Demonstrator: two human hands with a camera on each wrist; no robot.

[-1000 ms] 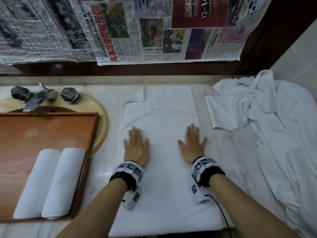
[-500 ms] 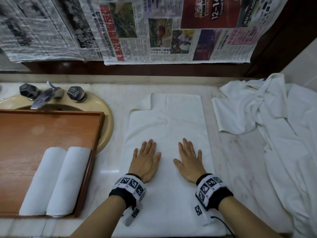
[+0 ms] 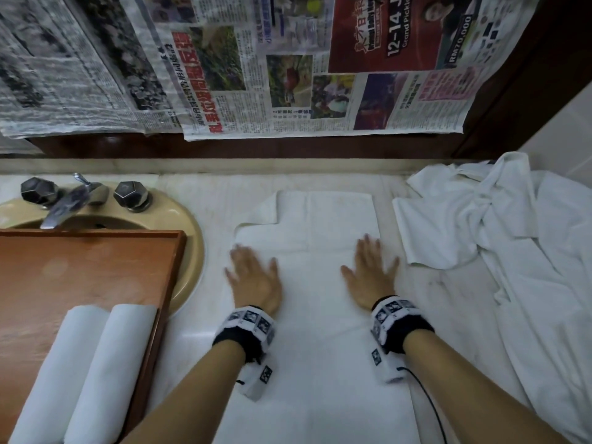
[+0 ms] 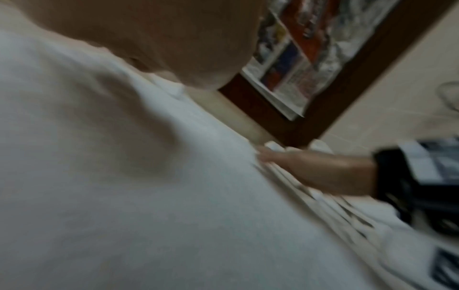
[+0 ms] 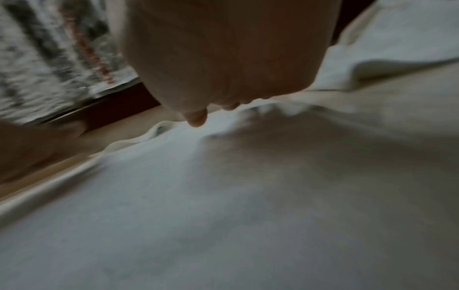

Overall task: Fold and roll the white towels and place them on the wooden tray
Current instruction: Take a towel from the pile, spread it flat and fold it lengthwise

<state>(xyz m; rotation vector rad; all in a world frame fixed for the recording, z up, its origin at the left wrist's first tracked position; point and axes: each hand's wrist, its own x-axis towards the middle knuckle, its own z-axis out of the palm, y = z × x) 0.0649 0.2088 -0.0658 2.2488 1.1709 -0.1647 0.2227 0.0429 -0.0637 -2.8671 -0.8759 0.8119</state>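
Observation:
A folded white towel [image 3: 315,315] lies flat along the marble counter in front of me. My left hand [image 3: 253,277] presses palm-down on its left side, fingers straight. My right hand [image 3: 371,277] presses flat on its right side near the edge. Both hands are blurred with motion. The wrist views show the towel [image 4: 174,215] [image 5: 223,215] close under each palm, and the right hand [image 4: 310,168] appears in the left wrist view. A wooden tray [image 3: 80,267] sits over the sink at left, with two rolled white towels [image 3: 86,373] at its near right corner.
A loose heap of white towels [image 3: 499,238] covers the counter at right. The beige sink [image 3: 189,238] with a chrome faucet [image 3: 70,200] lies behind the tray. Newspaper sheets [image 3: 288,75] hang on the dark wooden frame along the back wall.
Both hands have slid apart across the towel, from close together near its middle outward toward its left and right edges. The head camera has tilted a little.

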